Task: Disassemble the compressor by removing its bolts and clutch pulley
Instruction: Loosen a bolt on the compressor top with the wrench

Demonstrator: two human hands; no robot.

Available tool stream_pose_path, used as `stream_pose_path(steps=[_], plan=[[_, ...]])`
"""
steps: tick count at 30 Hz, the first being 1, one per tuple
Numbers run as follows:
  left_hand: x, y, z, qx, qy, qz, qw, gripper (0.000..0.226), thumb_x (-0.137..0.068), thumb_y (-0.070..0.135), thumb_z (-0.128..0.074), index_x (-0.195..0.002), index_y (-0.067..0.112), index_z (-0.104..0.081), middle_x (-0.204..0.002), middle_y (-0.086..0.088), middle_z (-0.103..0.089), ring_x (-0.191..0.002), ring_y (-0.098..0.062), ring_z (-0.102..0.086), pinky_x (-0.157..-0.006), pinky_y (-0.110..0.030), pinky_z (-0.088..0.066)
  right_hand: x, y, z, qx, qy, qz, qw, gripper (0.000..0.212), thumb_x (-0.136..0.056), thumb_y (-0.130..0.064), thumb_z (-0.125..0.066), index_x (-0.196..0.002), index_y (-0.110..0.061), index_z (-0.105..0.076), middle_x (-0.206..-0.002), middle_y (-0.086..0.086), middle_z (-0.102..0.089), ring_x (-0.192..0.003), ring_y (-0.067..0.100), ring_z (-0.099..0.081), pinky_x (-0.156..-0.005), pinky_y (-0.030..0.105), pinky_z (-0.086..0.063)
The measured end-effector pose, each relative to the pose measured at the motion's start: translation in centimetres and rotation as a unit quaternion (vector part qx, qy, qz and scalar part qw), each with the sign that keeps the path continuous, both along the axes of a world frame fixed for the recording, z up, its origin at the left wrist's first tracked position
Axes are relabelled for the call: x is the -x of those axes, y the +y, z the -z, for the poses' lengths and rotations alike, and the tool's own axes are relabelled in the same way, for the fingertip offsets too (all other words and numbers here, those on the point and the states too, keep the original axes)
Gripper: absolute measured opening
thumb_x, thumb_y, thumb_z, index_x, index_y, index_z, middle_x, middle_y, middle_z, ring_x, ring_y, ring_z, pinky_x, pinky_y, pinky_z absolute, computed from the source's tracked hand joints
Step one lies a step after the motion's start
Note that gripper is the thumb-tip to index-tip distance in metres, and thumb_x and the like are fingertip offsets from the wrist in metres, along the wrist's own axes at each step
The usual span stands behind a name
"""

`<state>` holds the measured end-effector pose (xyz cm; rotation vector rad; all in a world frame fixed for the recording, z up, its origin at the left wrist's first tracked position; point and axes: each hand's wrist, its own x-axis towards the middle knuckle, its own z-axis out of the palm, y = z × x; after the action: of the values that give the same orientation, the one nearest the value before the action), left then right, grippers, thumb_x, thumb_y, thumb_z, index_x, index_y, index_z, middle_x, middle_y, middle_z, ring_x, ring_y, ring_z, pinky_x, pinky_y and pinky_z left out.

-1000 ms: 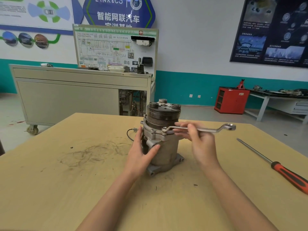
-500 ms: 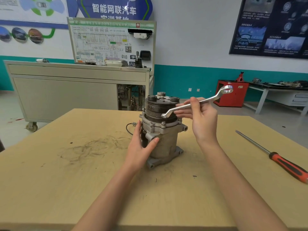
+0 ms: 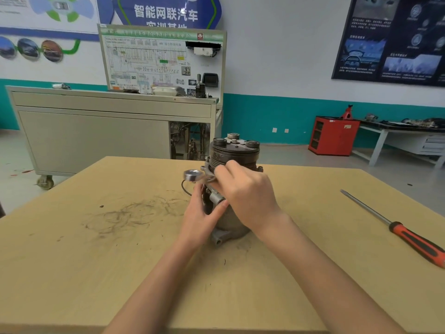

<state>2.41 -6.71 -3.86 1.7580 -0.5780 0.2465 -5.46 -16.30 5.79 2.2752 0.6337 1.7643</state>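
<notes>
The grey metal compressor (image 3: pixel 231 222) stands upright in the middle of the wooden table (image 3: pixel 96 261), its dark clutch pulley (image 3: pixel 234 151) on top. My left hand (image 3: pixel 201 215) grips the compressor's left side. My right hand (image 3: pixel 245 194) is in front of the upper body, closed on a silver ring wrench (image 3: pixel 193 175). The wrench's free ring end sticks out to the left, blurred. Its other end and the bolts on that side are hidden behind my right hand.
A long screwdriver (image 3: pixel 404 233) with a red and black handle lies on the table at the right. Dark scuff marks (image 3: pixel 130 213) cover the table left of the compressor. Behind the table stand a grey wheeled cabinet (image 3: pixel 96 131) and a red cabinet (image 3: pixel 333 136).
My right hand lifted the wrench off the compressor, swung it over, and brought it down in front of the upper body, free end now pointing left. My left hand stayed on the compressor.
</notes>
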Motion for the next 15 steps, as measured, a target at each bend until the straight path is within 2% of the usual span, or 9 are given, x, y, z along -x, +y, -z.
stream_pose_path(steps=[2,4,6,7,9,11,12,13,15], plan=[[0.1,-0.1,-0.2,-0.001,-0.004,-0.005,1.0,0.064,-0.07,0.06,-0.057,-0.127,0.032,-0.045,-0.126,0.016,-0.055,-0.121,-0.004,-0.05,-0.095,-0.021,-0.045,-0.2,0.6,0.5,0.025,-0.004,0.028,0.999,0.013,-0.071,-0.01,-0.078,-0.069,-0.007,-0.065,-0.06,0.005,-0.058,-0.048,0.015,-0.057,-0.04,0.021,-0.04],[-0.1,-0.2,0.1,0.004,-0.023,0.004,1.0,0.074,-0.07,0.054,-0.055,-0.131,0.013,-0.049,-0.132,-0.005,-0.056,-0.123,-0.02,-0.051,-0.098,-0.038,-0.047,-0.3,0.7,0.9,0.03,-0.004,0.039,0.999,0.01,-0.072,-0.008,-0.076,-0.069,-0.008,-0.066,-0.061,0.005,-0.059,-0.049,0.015,-0.058,-0.041,0.022,-0.041],[-0.1,-0.2,0.2,0.003,-0.022,-0.001,1.0,0.068,-0.076,0.043,-0.062,-0.134,0.011,-0.047,-0.135,-0.01,-0.052,-0.124,-0.022,-0.049,-0.099,-0.034,-0.045,-0.3,0.4,1.1,0.021,-0.005,0.021,1.0,0.007,-0.075,-0.006,-0.072,-0.071,-0.006,-0.067,-0.061,0.006,-0.06,-0.05,0.016,-0.058,-0.042,0.022,-0.043],[-0.2,-0.1,0.3,0.0,-0.017,-0.005,1.0,0.065,-0.08,0.039,-0.064,-0.137,0.016,-0.045,-0.14,-0.006,-0.049,-0.126,-0.018,-0.047,-0.098,-0.024,-0.044,-0.2,0.0,1.2,0.019,-0.008,0.011,1.0,0.006,-0.076,-0.005,-0.071,-0.071,-0.005,-0.067,-0.062,0.006,-0.06,-0.05,0.015,-0.058,-0.043,0.023,-0.043],[-0.1,0.0,0.4,0.002,-0.009,0.002,1.0,0.07,-0.082,0.045,-0.064,-0.142,0.036,-0.03,-0.149,0.018,-0.033,-0.128,0.006,-0.038,-0.092,-0.002,-0.034,0.0,-1.1,1.6,0.016,-0.005,-0.014,1.0,0.008,-0.08,-0.005,-0.069,-0.073,-0.003,-0.067,-0.064,0.007,-0.062,-0.053,0.016,-0.059,-0.044,0.023,-0.046],[-0.1,0.1,0.4,0.02,0.003,0.022,1.0,0.087,-0.078,0.058,-0.064,-0.147,0.041,-0.015,-0.141,0.035,-0.023,-0.122,0.021,-0.029,-0.092,0.001,-0.028,0.3,-2.7,2.3,-0.061,0.048,-0.098,0.992,0.012,-0.085,-0.01,-0.065,-0.079,0.0,-0.068,-0.074,0.01,-0.067,-0.063,0.018,-0.064,-0.055,0.024,-0.053],[-0.2,0.1,0.4,0.027,0.008,0.028,0.999,0.092,-0.077,0.061,-0.064,-0.149,0.039,-0.011,-0.141,0.033,-0.023,-0.123,0.022,-0.028,-0.093,0.001,-0.027,0.5,-3.6,2.6,-0.155,0.1,-0.168,0.968,0.015,-0.088,-0.013,-0.06,-0.084,-0.001,-0.068,-0.08,0.01,-0.068,-0.071,0.017,-0.066,-0.064,0.023,-0.054],[-0.2,0.1,0.3,0.03,0.01,0.032,0.999,0.094,-0.076,0.064,-0.063,-0.149,0.038,-0.011,-0.141,0.032,-0.024,-0.121,0.025,-0.028,-0.09,0.004,-0.027,0.8,-4.3,2.8,-0.278,0.157,-0.24,0.917,0.018,-0.091,-0.016,-0.055,-0.087,-0.003,-0.067,-0.086,0.009,-0.069,-0.078,0.015,-0.067,-0.072,0.023,-0.054],[-0.2,0.1,0.3,0.035,0.007,0.036,0.999,0.095,-0.071,0.067,-0.059,-0.148,0.04,-0.01,-0.136,0.037,-0.024,-0.112,0.036,-0.025,-0.082,0.01,-0.027,0.7,-5.7,2.7,-0.495,0.25,-0.353,0.753,0.021,-0.096,-0.016,-0.046,-0.089,-0.008,-0.064,-0.091,0.004,-0.071,-0.083,0.018,-0.069,-0.075,0.026,-0.055]])
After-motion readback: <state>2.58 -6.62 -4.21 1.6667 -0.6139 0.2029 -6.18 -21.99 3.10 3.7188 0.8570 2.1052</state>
